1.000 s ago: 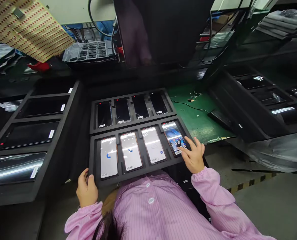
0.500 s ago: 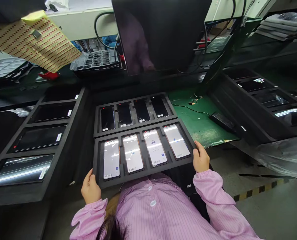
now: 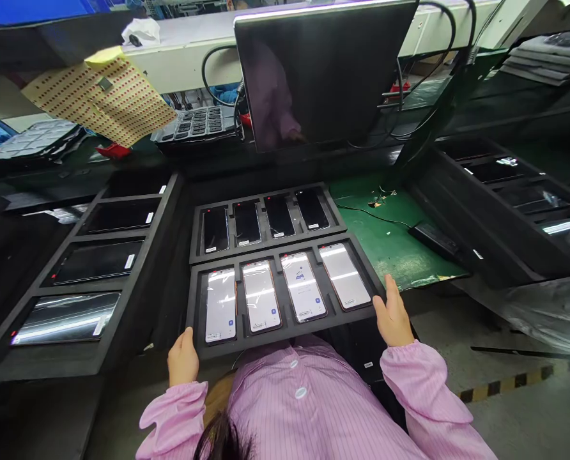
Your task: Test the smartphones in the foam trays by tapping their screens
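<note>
A black foam tray (image 3: 285, 329) holds several phones in slots, their lit white screens facing up; one lit phone (image 3: 303, 287) shows a small blue picture. My left hand (image 3: 183, 359) grips the tray's near left corner, its fingers partly hidden. At the near right corner, my right hand (image 3: 393, 316) has its thumb over the rim and its fingers stretched along the outer side, a loose hold. Directly behind it sits a second black tray (image 3: 261, 246) with dark-screened phones (image 3: 280, 216), each with a small white label.
Black trays of phones flank me, a left tray (image 3: 81, 352) and a right tray (image 3: 486, 204). A dark monitor (image 3: 333, 76) stands behind. A black adapter (image 3: 433, 239) and its cable lie on the green mat (image 3: 376, 246). A yellow sticker sheet (image 3: 107, 96) hangs at upper left.
The view has shifted, so most things sit slightly right and lower. My right fingers have straightened and spread from the thumb. The screens of some lit phones have changed.
</note>
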A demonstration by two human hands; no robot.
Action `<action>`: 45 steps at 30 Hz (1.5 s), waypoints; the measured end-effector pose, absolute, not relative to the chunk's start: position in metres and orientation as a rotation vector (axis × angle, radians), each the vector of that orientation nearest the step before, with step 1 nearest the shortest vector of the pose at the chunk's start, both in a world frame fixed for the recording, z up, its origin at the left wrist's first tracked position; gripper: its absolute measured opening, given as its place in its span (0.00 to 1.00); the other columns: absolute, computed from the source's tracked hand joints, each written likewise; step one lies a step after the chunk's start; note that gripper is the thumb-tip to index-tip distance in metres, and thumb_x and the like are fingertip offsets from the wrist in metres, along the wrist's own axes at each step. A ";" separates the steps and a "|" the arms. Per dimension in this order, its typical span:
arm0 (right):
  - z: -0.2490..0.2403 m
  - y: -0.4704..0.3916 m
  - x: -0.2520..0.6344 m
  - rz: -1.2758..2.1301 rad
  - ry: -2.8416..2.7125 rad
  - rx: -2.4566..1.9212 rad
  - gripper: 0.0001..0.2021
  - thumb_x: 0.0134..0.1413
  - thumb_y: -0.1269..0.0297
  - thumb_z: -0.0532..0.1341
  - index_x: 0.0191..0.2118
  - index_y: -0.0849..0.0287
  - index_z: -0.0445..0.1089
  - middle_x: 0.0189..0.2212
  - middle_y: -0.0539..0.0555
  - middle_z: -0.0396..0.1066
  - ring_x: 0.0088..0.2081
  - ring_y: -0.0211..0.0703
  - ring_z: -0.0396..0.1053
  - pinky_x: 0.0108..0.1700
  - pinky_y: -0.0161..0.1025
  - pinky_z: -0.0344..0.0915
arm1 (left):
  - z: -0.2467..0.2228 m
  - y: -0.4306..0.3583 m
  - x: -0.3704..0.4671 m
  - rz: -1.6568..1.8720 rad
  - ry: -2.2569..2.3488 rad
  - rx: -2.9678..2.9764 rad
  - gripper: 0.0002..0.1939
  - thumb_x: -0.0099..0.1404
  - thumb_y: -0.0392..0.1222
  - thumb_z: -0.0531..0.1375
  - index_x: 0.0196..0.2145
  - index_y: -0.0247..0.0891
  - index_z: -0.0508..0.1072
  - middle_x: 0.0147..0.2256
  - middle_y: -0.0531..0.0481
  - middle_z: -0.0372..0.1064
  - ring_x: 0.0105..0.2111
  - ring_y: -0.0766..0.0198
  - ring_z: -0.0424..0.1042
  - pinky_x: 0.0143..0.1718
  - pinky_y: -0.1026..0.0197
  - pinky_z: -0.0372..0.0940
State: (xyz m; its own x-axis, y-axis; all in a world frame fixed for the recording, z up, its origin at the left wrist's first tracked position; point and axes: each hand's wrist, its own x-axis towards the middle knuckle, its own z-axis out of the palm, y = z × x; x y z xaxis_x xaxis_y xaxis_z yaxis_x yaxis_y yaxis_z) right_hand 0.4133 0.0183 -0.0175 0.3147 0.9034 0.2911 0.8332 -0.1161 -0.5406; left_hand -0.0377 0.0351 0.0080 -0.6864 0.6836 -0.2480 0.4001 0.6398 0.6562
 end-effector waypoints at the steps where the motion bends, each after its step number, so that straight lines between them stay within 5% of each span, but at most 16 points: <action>1: -0.018 0.019 0.414 0.139 -1.549 -1.966 0.28 0.59 0.57 0.44 0.63 0.62 0.43 0.60 0.64 0.49 0.62 0.52 0.46 0.58 0.56 0.52 | 0.010 0.036 -0.039 0.737 2.388 0.869 0.18 0.53 0.53 0.51 0.26 0.36 0.72 0.32 0.42 0.73 0.38 0.51 0.69 0.41 0.51 0.64; 8: -0.009 0.018 0.421 0.267 -1.610 -1.889 0.23 0.59 0.59 0.42 0.59 0.54 0.54 0.59 0.57 0.55 0.59 0.44 0.53 0.57 0.47 0.57 | 0.015 0.040 -0.038 0.640 2.428 0.941 0.18 0.53 0.55 0.50 0.23 0.39 0.70 0.27 0.41 0.71 0.32 0.51 0.69 0.36 0.50 0.64; 13: -0.002 0.012 0.418 0.151 -1.726 -1.887 0.19 0.59 0.60 0.44 0.45 0.54 0.70 0.60 0.56 0.50 0.60 0.53 0.48 0.57 0.55 0.53 | 0.021 0.040 -0.032 0.571 2.409 0.876 0.19 0.55 0.54 0.48 0.25 0.38 0.70 0.33 0.39 0.71 0.38 0.49 0.68 0.42 0.49 0.62; 22: -0.002 0.010 0.409 0.010 -1.687 -1.929 0.18 0.57 0.64 0.45 0.45 0.53 0.69 0.57 0.56 0.54 0.59 0.55 0.49 0.54 0.58 0.54 | 0.027 0.040 -0.028 0.568 2.406 0.859 0.19 0.55 0.54 0.48 0.24 0.38 0.69 0.31 0.40 0.71 0.36 0.51 0.68 0.40 0.52 0.62; 30: 0.029 0.012 0.347 0.045 -2.024 -1.879 0.16 0.56 0.63 0.49 0.45 0.49 0.70 0.58 0.57 0.53 0.61 0.65 0.41 0.50 0.73 0.45 | 0.011 0.027 -0.024 0.894 2.524 1.283 0.25 0.59 0.48 0.48 0.49 0.32 0.66 0.46 0.36 0.66 0.47 0.51 0.64 0.48 0.50 0.59; 33: 0.033 0.014 0.330 0.089 -2.130 -1.856 0.15 0.56 0.61 0.50 0.45 0.48 0.70 0.59 0.57 0.54 0.60 0.66 0.42 0.49 0.74 0.43 | 0.019 0.020 -0.001 1.017 2.411 1.928 0.21 0.58 0.44 0.51 0.47 0.32 0.68 0.49 0.36 0.63 0.52 0.50 0.58 0.52 0.48 0.55; 39: 0.026 0.013 0.328 0.014 -2.008 -1.733 0.15 0.54 0.64 0.50 0.41 0.50 0.72 0.55 0.55 0.59 0.59 0.62 0.46 0.52 0.71 0.42 | 0.045 0.018 0.074 0.486 1.817 2.477 0.20 0.57 0.39 0.53 0.47 0.49 0.70 0.53 0.46 0.60 0.57 0.46 0.48 0.54 0.38 0.45; 45: 0.025 0.008 0.329 0.006 -1.831 -1.590 0.15 0.54 0.66 0.48 0.37 0.56 0.71 0.49 0.56 0.65 0.57 0.56 0.54 0.56 0.64 0.41 | 0.045 0.022 0.091 0.405 1.740 2.449 0.21 0.56 0.38 0.53 0.47 0.52 0.69 0.54 0.49 0.59 0.58 0.45 0.45 0.54 0.34 0.41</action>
